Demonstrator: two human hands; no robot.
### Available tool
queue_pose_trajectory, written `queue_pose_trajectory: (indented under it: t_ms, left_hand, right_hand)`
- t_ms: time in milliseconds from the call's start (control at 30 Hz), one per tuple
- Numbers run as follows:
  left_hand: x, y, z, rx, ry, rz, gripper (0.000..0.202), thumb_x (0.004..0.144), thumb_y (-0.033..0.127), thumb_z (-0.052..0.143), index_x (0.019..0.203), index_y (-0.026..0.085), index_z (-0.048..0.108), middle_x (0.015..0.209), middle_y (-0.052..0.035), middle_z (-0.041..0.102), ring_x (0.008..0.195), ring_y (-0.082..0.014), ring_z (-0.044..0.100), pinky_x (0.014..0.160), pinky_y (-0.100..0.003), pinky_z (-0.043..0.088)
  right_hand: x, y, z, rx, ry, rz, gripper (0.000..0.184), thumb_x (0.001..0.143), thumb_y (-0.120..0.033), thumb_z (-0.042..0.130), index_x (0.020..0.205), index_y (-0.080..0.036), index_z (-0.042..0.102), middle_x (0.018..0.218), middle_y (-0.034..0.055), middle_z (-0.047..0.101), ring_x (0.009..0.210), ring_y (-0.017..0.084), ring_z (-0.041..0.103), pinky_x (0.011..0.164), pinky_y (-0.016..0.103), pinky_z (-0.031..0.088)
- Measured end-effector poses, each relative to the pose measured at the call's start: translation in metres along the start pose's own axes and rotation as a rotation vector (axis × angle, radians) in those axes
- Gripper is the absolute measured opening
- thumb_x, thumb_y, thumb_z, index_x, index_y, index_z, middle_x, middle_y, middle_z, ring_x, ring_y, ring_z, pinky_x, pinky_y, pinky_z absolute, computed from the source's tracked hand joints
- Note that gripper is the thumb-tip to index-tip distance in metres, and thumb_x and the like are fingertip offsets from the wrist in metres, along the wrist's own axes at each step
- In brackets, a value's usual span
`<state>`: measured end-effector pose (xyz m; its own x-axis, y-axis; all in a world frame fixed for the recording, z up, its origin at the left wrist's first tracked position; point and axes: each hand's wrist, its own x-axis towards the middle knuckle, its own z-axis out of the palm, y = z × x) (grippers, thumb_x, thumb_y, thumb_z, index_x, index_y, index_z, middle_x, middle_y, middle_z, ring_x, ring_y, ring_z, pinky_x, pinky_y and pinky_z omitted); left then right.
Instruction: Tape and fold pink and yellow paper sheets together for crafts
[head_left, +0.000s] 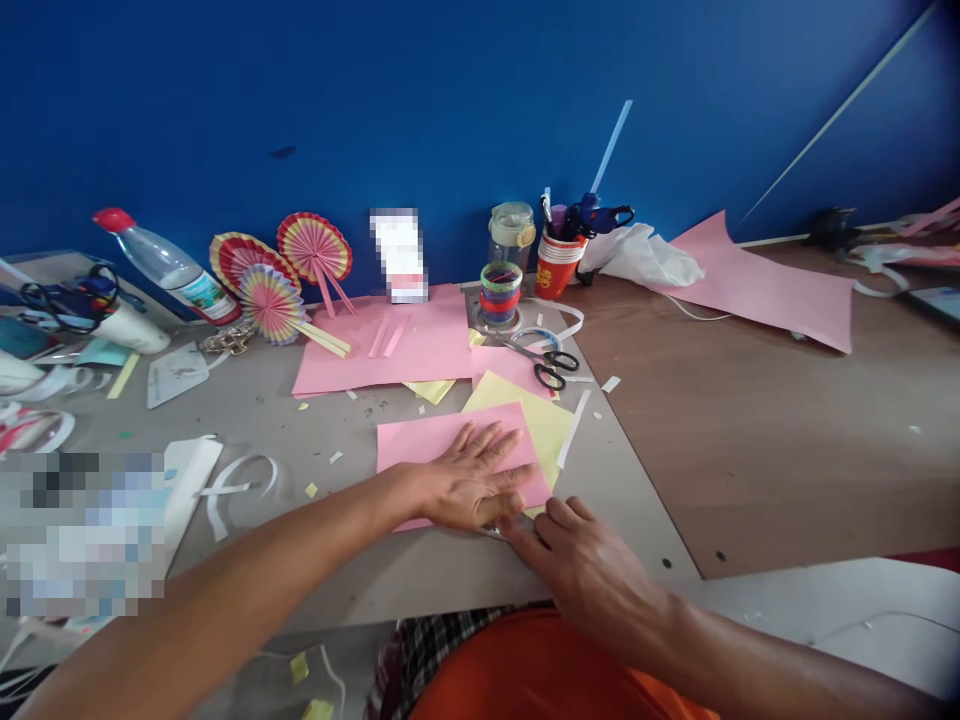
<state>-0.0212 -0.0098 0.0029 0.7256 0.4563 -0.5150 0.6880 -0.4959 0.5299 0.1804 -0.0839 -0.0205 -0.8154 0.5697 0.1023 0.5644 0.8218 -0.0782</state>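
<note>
My left hand point(484, 475) lies flat with spread fingers on a pink sheet of paper point(409, 445), pressing it to the grey table. Close by its thumb, my right hand point(577, 550) is closed at the sheet's near right edge. A small dark bit shows between its fingers; what it grips is mostly hidden. A thin, shiny strip point(491, 532) peeks out under my left hand along the near edge. Beneath the pink sheet, a yellow sheet point(544, 420) sticks out at the right. Black-handled scissors point(551, 368) rest just beyond it.
Pleated paper fans point(313, 248), a larger pink sheet point(442, 345), tape rolls point(501, 295) and a red cup point(559, 265) holding tools stand or lie at the back. A tilted bottle point(176, 275) is at left. More pink paper point(765, 285) lies on the brown table point(787, 430).
</note>
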Motion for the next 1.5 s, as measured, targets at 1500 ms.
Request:
queue_pose_trajectory:
  t_ms: [1500]
  left_hand:
    - [-0.005, -0.003, 0.019, 0.206, 0.309, 0.037, 0.067, 0.086, 0.051, 0.054, 0.142, 0.02, 0.037, 0.155, -0.0137, 0.022, 0.144, -0.0332, 0.012, 0.114, -0.056, 0.008]
  right_hand:
    - [-0.006, 0.127, -0.037, 0.251, 0.08, 0.592, 0.027, 0.09, -0.024, 0.045, 0.103, -0.021, 0.068, 0.091, 0.0048, 0.071, 0.082, 0.02, 0.064, 0.071, 0.027, 0.046]
